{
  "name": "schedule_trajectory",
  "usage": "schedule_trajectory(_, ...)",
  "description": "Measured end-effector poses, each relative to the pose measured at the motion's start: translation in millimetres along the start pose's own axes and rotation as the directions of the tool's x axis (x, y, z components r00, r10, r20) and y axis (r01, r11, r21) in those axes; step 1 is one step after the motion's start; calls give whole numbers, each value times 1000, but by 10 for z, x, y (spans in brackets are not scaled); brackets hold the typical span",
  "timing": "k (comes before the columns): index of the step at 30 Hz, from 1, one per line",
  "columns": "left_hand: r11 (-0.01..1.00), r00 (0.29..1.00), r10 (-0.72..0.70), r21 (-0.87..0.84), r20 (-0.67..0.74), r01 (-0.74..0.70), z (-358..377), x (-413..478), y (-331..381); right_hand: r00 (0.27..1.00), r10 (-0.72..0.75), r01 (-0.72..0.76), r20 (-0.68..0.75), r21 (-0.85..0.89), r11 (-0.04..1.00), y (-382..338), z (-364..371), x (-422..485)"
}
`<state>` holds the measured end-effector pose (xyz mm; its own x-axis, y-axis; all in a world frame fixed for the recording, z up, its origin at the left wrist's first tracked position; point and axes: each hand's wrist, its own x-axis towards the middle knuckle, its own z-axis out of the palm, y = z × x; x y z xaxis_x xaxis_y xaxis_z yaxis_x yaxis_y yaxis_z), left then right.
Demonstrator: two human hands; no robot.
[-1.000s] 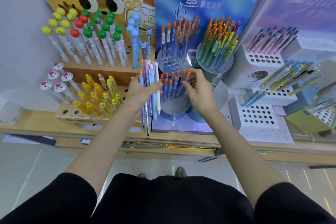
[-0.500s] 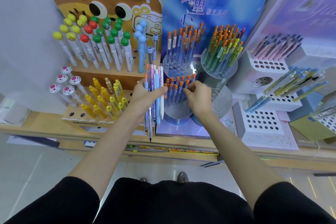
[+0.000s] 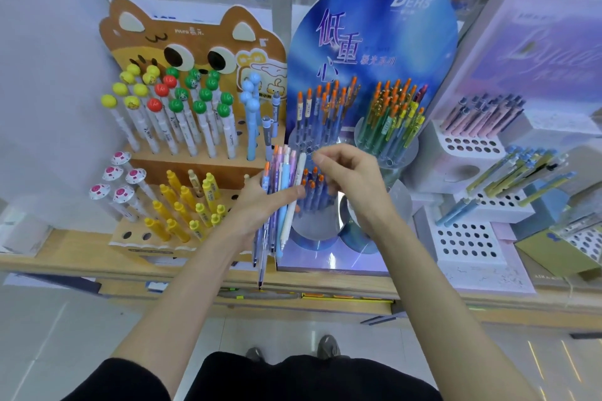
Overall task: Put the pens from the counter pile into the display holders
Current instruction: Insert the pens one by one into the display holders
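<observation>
Gripping the pen bundle point(image 3: 285, 177), the left hand point(image 3: 257, 203); the right hand point(image 3: 348, 182) curls its fingers alongside, hold unclear.

Bench point(image 3: 49, 257) runs nine to three. On it: tiered stand point(image 3: 228, 169) at ten o'clock, backboard stand point(image 3: 374, 42) at twelve, perforated blocks point(image 3: 465, 244) at three. Dead centre, left hand point(image 3: 257, 202) holds a bundle of pens point(image 3: 286, 172) before the lower holder point(image 3: 309, 228); right hand point(image 3: 355, 185) just beside, at three.
</observation>
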<state>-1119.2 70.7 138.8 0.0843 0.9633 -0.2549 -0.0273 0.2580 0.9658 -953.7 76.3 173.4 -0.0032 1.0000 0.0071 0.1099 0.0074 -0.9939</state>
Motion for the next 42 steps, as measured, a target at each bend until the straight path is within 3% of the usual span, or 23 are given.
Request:
schedule_trajectory(6, 999, 990, 16, 47, 139, -22, -35, -20, 2, 997, -18, 19, 77, -10, 1000, 26, 68, 28)
schedule_trajectory(11, 993, 985, -10, 120, 170, -11, -95, -26, -41, 993, -11, 26, 117, -128, 991, 20, 89, 50)
schedule_trajectory(15, 992, 981, -21, 123, 194, -3, -95, -10, -42, 1000, 20, -19, -9, 131, 991, -46, 65, 112)
schedule_trajectory(18, 992, 982, -27, 122, 189, 4, -67, 16, -20, 998, 28, -15, -49, 233, 972, -84, 61, 182)
schedule_trajectory(24, 986, 976, -73, 160, 203, 40, 40, 53, -14, 965, -1, 124, -261, 452, 883, -292, -221, 355)
schedule_trajectory(30, 994, 995, -53, 98, 83, 44, 204, 170, -78, 870, -193, 336, -453, 258, 906, -254, -798, 374)
schedule_trajectory(34, 997, 994, -42, 65, 99, 36, 316, 232, -108, 902, -215, 223, -374, -23, 975, 88, -900, 222)
schedule_trajectory(38, 998, 995, -42, 57, 95, 37, 394, 255, -110, 933, -187, 172, -308, -75, 982, 359, -831, 112)
schedule_trajectory(42, 999, 999, -3, 53, 47, 1, 394, 245, -96, 932, -238, 213, -275, -118, 970, 426, -779, 78)
